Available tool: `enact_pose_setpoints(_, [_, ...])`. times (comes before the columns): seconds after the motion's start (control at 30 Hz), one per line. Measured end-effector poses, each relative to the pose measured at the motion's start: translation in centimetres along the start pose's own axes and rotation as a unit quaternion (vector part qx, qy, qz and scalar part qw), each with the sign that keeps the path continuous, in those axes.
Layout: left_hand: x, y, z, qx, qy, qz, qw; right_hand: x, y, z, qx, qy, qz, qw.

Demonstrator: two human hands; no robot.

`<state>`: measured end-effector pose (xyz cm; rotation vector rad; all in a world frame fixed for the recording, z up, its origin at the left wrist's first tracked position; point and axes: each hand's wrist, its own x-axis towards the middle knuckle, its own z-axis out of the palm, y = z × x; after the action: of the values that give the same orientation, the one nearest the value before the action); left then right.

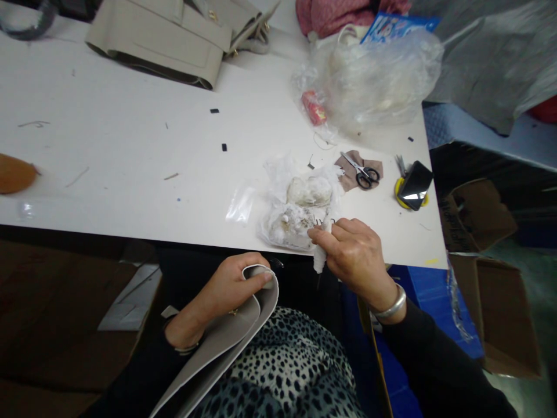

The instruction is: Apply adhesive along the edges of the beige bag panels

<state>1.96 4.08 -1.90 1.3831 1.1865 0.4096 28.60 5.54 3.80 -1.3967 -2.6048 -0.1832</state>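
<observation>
My left hand [237, 283] grips the curved edge of a light grey leather bag piece [235, 331], its thumb on the inner side. The piece is folded over and rests against my lap, with a small gold fitting on its inner layer. My right hand [354, 255] is closed around a white-wrapped tool [321, 255], from whose lower end a thin dark tip sticks out. Just beyond that hand, by the table's front edge, lies a clear plastic bag [278, 229] with white, dirt-speckled fluffy material [296, 223] in it.
On the white table [130, 151] stand a beige handbag [161, 46] and a big clear plastic bag [374, 75]. Scissors [363, 173] lie on a brown scrap [346, 183], left of a phone [416, 184] on a yellow tape roll [399, 194]. Cardboard boxes [505, 313] are at lower right.
</observation>
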Motion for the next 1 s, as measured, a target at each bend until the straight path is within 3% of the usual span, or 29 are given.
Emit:
enact_pose_setpoints(0.2, [0.0, -0.1, 0.1, 0.001, 0.005, 0.004, 1.000, -0.4, 0.3, 0.4, 0.018, 0.015, 0.009, 1.000])
enact_pose_setpoints(0.33, [0.1, 0.2, 0.1, -0.004, 0.005, -0.007, 1.000, -1.4, 1.2, 1.7, 0.109, 0.037, 0.071, 0.991])
enact_pose_setpoints(0.4, [0.0, 0.2, 0.1, -0.005, 0.003, -0.008, 1.000, -1.9, 1.7, 3.0, 0.216, 0.065, 0.123, 0.966])
enact_pose_setpoints(0.5, [0.0, 0.2, 0.0, 0.000, 0.004, 0.000, 1.000, -2.5, 2.2, 5.2, 0.377, 0.136, 0.195, 0.895])
enact_pose_setpoints(0.57, [0.0, 0.2, 0.0, 0.004, 0.006, 0.003, 1.000, -2.7, 2.3, 6.5, 0.425, 0.167, 0.236, 0.858])
enact_pose_setpoints(0.63, [0.0, 0.2, 0.0, 0.009, 0.007, 0.003, 1.000, -2.9, 2.2, 7.4, 0.436, 0.170, 0.265, 0.843])
enact_pose_setpoints(1.0, [0.0, 0.3, 0.1, 0.030, 0.013, 0.003, 0.999, -3.2, 2.6, 8.8, 0.394, 0.132, 0.250, 0.875])
